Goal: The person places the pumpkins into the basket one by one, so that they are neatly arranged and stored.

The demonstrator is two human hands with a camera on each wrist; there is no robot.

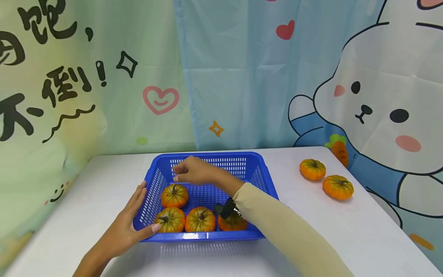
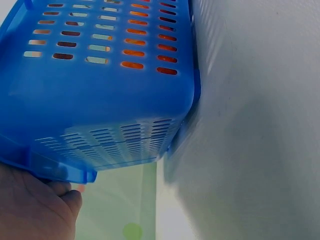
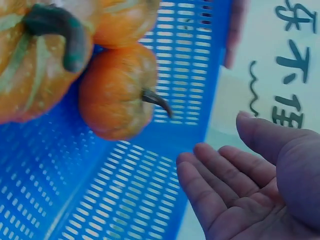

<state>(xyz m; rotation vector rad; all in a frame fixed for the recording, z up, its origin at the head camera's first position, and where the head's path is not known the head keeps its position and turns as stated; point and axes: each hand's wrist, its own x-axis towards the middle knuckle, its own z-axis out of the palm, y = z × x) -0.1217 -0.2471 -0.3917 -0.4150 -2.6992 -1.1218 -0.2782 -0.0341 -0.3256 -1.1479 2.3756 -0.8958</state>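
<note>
A blue plastic basket (image 1: 221,235) stands on the white table with several small orange pumpkins (image 1: 174,195) inside, along its left and front parts. My left hand (image 1: 126,221) grips the basket's front left corner, thumb over the rim and fingers along the outer left side. The left wrist view shows that hand at the rim (image 2: 60,167). Above the back left part of the basket is my right hand (image 1: 197,171), loosely bent and holding nothing. In the right wrist view its fingers (image 3: 240,172) are spread apart from the nearest pumpkin (image 3: 120,92).
Two more pumpkins, one (image 1: 312,169) behind the other (image 1: 338,187), sit on the table (image 1: 297,238) to the right of the basket. A printed curtain (image 1: 235,77) hangs behind the table and along its sides.
</note>
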